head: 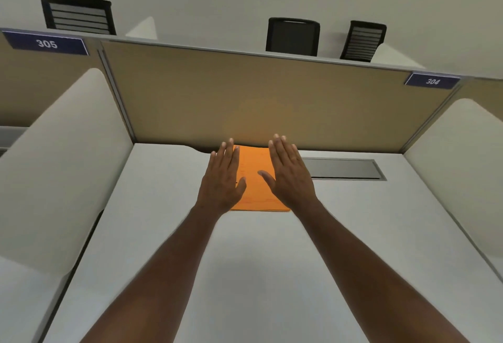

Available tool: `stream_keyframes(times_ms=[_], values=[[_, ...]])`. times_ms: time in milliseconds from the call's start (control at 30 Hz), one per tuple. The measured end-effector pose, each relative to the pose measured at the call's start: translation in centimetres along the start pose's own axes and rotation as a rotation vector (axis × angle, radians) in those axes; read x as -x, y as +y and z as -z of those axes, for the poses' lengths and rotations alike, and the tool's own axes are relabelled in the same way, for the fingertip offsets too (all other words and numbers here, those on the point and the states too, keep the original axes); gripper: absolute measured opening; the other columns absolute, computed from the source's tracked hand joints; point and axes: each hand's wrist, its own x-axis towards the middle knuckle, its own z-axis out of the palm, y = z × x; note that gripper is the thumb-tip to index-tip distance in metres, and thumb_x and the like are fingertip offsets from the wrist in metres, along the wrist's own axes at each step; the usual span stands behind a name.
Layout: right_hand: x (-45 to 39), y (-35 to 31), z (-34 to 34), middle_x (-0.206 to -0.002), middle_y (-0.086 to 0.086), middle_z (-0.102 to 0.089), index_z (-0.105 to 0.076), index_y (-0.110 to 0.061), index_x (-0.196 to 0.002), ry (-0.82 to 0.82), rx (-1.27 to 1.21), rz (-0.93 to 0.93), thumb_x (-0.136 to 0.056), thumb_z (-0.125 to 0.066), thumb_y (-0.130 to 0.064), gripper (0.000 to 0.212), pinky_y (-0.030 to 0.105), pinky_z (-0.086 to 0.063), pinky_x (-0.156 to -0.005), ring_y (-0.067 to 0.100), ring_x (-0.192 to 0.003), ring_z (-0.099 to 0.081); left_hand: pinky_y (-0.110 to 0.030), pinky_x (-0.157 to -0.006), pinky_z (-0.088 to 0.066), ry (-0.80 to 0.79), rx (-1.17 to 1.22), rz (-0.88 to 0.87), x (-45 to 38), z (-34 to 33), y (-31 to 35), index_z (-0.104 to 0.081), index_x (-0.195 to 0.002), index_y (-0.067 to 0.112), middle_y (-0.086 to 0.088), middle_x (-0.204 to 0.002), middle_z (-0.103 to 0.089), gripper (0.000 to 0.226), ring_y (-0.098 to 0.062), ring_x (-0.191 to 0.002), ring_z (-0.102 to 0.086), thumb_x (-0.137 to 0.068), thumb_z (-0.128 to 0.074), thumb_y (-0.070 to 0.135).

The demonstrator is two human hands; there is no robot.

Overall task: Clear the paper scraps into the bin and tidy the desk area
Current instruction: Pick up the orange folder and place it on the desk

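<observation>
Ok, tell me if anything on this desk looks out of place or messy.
Nothing stands out. The orange paper lies flat and square near the back of the desk, with the left hand and right hand open over its sides. No scraps or bin show.

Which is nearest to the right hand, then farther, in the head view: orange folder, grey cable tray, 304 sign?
From the right hand:
1. Orange folder, under its thumb side.
2. Grey cable tray, set in the desk just right of it.
3. 304 sign, up on the partition, far right.
</observation>
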Motion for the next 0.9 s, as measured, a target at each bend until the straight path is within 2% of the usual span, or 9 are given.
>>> stream_keyframes(times_ms=[433, 667, 900], values=[[10.7, -3.4, 8.6, -0.164, 0.016, -0.017, -0.021, -0.001, -0.155, 0.041, 0.028, -0.018, -0.101, -0.032, -0.058, 0.080, 0.044, -0.017, -0.124, 0.028, -0.153, -0.010, -0.052, -0.124, -0.018, 0.026, -0.020, -0.007, 9.8, 7.2, 5.7, -0.016, -0.156, 0.001, -0.018, -0.165, -0.012, 0.078, -0.034, -0.154, -0.010, -0.093, -0.035, 0.043], [19.0, -4.3, 13.1, -0.163, 0.017, -0.022, -0.023, -0.002, -0.154, 0.050, -0.011, -0.027, -0.099, -0.032, -0.060, 0.080, 0.044, -0.019, -0.124, 0.029, -0.153, -0.016, -0.052, -0.123, -0.019, 0.052, -0.032, -0.007, 16.0, 10.7, 11.3, -0.019, -0.155, 0.001, -0.019, -0.165, -0.016, 0.077, -0.034, -0.154, -0.012, -0.094, -0.046, 0.041], [28.8, -5.7, 17.1, -0.163, 0.016, -0.021, -0.021, -0.003, -0.155, 0.064, -0.052, -0.034, -0.099, -0.034, -0.059, 0.081, 0.043, -0.017, -0.124, 0.028, -0.153, -0.015, -0.049, -0.124, -0.017, 0.070, -0.083, 0.037, 24.3, 14.6, 17.9, -0.016, -0.157, 0.005, -0.015, -0.166, -0.012, 0.077, -0.031, -0.154, -0.010, -0.095, -0.041, 0.043]])
